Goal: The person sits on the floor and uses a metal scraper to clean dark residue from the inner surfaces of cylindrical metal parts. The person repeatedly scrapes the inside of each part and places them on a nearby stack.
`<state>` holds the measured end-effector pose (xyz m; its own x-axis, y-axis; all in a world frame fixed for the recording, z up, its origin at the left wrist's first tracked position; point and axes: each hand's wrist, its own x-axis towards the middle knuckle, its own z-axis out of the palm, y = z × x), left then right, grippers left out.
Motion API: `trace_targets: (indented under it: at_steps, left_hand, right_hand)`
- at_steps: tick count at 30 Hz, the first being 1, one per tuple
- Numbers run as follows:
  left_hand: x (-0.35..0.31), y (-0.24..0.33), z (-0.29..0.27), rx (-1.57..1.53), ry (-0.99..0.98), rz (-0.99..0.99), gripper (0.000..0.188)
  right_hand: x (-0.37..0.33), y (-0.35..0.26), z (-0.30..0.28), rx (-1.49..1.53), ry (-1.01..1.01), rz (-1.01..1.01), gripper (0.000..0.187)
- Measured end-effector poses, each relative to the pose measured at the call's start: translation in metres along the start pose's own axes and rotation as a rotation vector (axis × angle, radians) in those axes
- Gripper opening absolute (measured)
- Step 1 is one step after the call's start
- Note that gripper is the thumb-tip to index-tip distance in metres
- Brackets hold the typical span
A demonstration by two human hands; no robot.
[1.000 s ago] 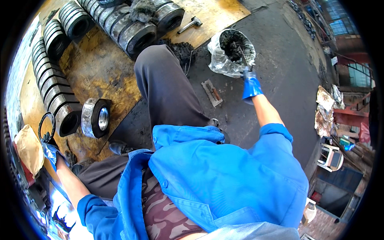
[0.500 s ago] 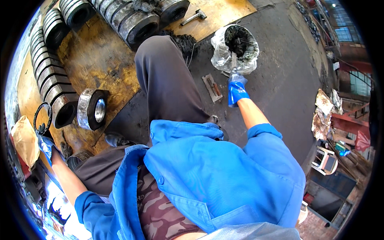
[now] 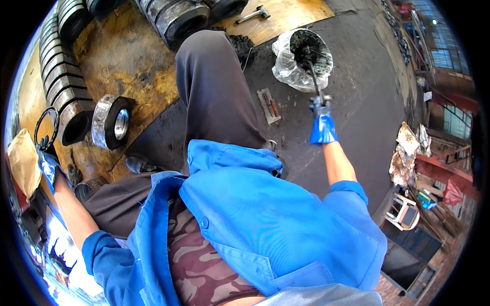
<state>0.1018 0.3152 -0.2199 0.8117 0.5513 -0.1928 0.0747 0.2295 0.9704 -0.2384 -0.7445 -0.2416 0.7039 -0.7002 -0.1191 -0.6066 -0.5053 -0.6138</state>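
My right hand has shifted rightward, fingers wrapped round the blade tool dipping into the plastic-lined bucket, left hand pinching a black ring.

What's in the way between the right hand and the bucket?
Nothing that I can see. The right hand holds a tool that reaches over the bucket's rim; the trowel lies off to the left.

Crinkled glossy plastic liner, shiny blue glove, smooth matt cloth trousers, scuffed metal collar
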Motion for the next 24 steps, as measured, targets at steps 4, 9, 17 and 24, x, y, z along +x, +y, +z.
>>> trace_targets:
  at_steps: [4,9,17,24]
  left_hand:
    - [0.000,0.001,-0.014,0.429,-0.104,0.023,0.037]
    - [-0.041,0.015,-0.015,1.484,-0.094,0.823,0.028]
    - [-0.240,0.099,0.167,1.327,0.178,0.402,0.038]
    - [-0.177,0.076,0.134,-1.002,0.038,-0.101,0.024]
  right_hand:
    - [0.041,0.001,0.013,1.155,-0.038,0.514,0.034]
    - [0.020,0.049,0.057,1.597,-0.272,0.716,0.037]
    - [-0.059,0.132,0.029,1.328,-0.137,0.634,0.039]
    - [0.009,-0.177,0.026,1.210,0.102,-0.102,0.046]
